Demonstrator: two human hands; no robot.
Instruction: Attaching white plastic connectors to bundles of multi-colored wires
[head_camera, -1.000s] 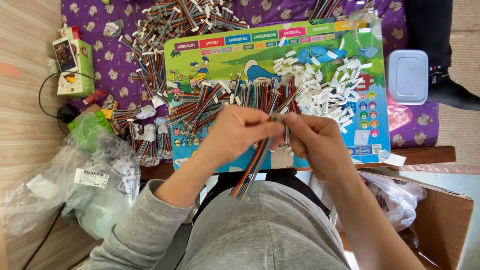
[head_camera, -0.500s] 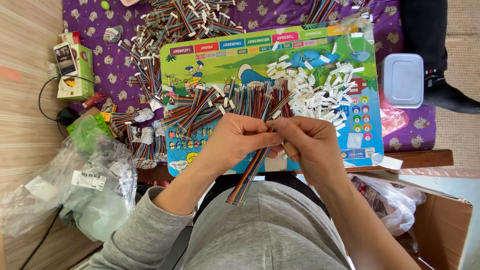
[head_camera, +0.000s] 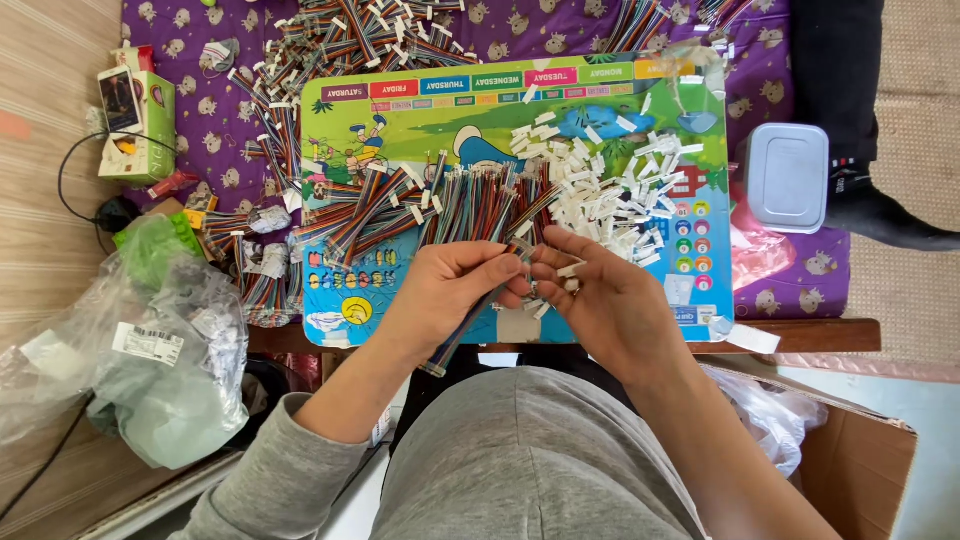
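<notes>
Since the earlier frame, both hands have dropped a little toward the near edge of the board and drawn closer together. At frame centre, a ribbon cable (head_camera: 468, 325) of coloured wires runs down and left out of the left hand (head_camera: 450, 290), which is pinched shut on it near its upper end. Right hand (head_camera: 600, 300) meets it fingertip to fingertip, closed on a small white connector (head_camera: 568, 270) at the cable's tip; whether the two parts are already joined is hidden by the fingers.

To do this well, it seems best to keep the wire ends flat and in order, hold the cable close to its tip so it cannot buckle, and push straight in rather than at a slant.

Just above the hands lies a heap of cables (head_camera: 440, 205), with loose white connectors (head_camera: 610, 190) to its right, all on a colourful board (head_camera: 400, 110). Upper right sits a grey lidded box (head_camera: 787, 177); lower left, plastic bags (head_camera: 150, 350).
</notes>
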